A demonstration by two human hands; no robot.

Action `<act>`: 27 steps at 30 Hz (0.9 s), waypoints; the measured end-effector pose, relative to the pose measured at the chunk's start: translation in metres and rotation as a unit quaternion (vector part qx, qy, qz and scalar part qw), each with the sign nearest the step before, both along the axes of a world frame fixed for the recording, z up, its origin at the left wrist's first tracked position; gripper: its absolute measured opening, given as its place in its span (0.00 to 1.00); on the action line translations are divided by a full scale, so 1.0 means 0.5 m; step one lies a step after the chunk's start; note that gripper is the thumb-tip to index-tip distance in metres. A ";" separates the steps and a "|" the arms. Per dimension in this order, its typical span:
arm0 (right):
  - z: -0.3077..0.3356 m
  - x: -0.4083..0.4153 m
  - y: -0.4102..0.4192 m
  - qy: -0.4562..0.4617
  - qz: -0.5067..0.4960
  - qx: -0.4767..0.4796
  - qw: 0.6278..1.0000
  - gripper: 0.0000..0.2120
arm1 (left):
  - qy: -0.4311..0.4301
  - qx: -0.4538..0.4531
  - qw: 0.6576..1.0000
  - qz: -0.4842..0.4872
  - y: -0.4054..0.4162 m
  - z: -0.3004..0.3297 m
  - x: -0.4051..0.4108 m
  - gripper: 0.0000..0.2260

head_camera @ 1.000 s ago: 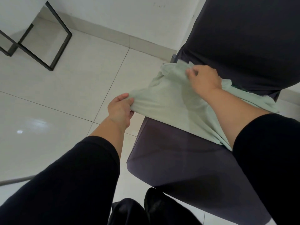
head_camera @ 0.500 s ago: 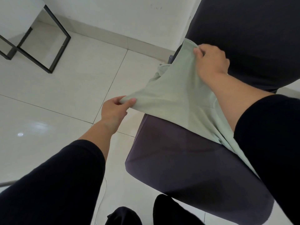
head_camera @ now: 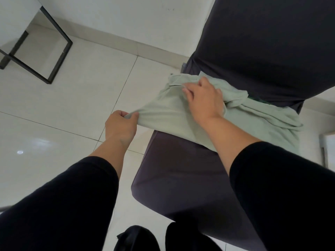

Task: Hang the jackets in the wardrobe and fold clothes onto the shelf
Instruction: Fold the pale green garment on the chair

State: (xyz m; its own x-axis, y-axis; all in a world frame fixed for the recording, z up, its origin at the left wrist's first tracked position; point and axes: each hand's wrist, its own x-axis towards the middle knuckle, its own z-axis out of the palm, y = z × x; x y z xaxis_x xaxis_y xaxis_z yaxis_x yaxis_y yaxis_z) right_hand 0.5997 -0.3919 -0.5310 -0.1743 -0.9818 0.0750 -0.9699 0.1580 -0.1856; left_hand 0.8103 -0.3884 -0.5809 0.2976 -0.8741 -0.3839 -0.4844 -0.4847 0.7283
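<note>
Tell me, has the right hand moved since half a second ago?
Yes. The right hand dropped from the chair backrest down toward the seat, onto the green garment.

Your left hand [head_camera: 121,126] pinches a corner of the pale green shirt [head_camera: 168,116] and holds it out past the chair [head_camera: 181,178] seat's edge, over the tiled floor [head_camera: 72,109]. Your right hand [head_camera: 204,98] lies on the shirt near the chair's back, fingers bent into the bunched cloth. The rest of the shirt lies crumpled on the seat. A black frame [head_camera: 59,57] stands by the wall.
</note>
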 end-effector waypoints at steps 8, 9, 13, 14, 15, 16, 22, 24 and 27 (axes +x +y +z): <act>-0.041 0.062 0.100 0.088 0.092 -0.064 0.990 0.17 | -0.043 0.024 0.999 -0.021 0.004 0.008 -0.020 0.06; -0.046 0.064 0.114 0.078 0.101 -0.065 0.990 0.14 | -0.053 0.042 0.997 -0.023 0.005 0.010 -0.027 0.07; -0.030 0.038 0.137 -0.030 0.026 -0.131 0.991 0.24 | -0.116 0.052 0.990 -0.060 0.001 0.035 -0.067 0.18; -0.020 0.024 0.138 -0.049 -0.032 -0.136 0.989 0.27 | -0.105 0.048 0.990 -0.083 -0.003 0.043 -0.081 0.19; -0.011 0.007 0.138 -0.066 -0.089 -0.129 0.985 0.30 | -0.083 0.052 0.989 -0.108 -0.008 0.048 -0.096 0.21; -0.007 -0.013 0.140 -0.081 -0.131 -0.106 0.982 0.31 | -0.059 0.064 0.987 -0.135 -0.011 0.054 -0.114 0.22; -0.016 -0.107 0.157 -0.112 -0.103 0.106 0.983 0.29 | -0.022 0.021 0.989 -0.144 -0.001 0.042 -0.169 0.18; -0.017 -0.114 0.158 -0.121 -0.097 0.094 0.983 0.26 | -0.023 -0.012 0.991 -0.131 0.002 0.035 -0.166 0.13; -0.012 -0.115 0.161 -0.160 -0.125 -0.014 0.979 0.15 | -0.013 -0.059 0.992 -0.108 -0.001 0.054 -0.167 0.07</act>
